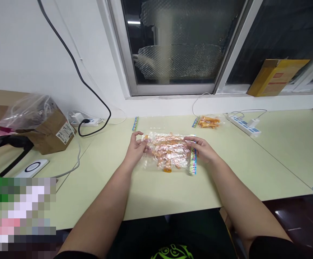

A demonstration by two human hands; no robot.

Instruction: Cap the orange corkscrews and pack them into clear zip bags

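A clear bag (156,162) held by both ends, below the window (175,21) on my feed.
I see the left hand (135,151) pinching its left edge and the right hand (204,149) clamped on its right edge, by the coloured label (193,160). The worktop (156,201) spreads beneath; an orange packet (209,123) lies under the window's right side, a cardboard box (48,133) left of the window.

Between the left hand (137,149) and right hand (203,148) is a bag (169,151), with a packet (209,122) on the table (156,198) behind it to the right, a power strip (244,126) farther right, a box (48,131) well to the left, and a mailer (276,79) on the windowsill (169,97).
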